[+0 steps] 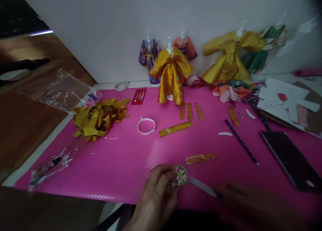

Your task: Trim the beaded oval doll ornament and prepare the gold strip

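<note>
Fingers of my left hand point(157, 194) pinch a round speckled roll point(179, 177) at the near edge of the pink mat point(120, 164). My right hand point(249, 205) is blurred beside a white strip point(202, 186); I cannot tell its grip.

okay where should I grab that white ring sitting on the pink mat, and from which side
Probably pinch the white ring across its thin near rim, coming straight down from above. It lies flat on the pink mat, so there is nothing to get under, and its open middle leaves room for one finger inside and one outside.
</note>
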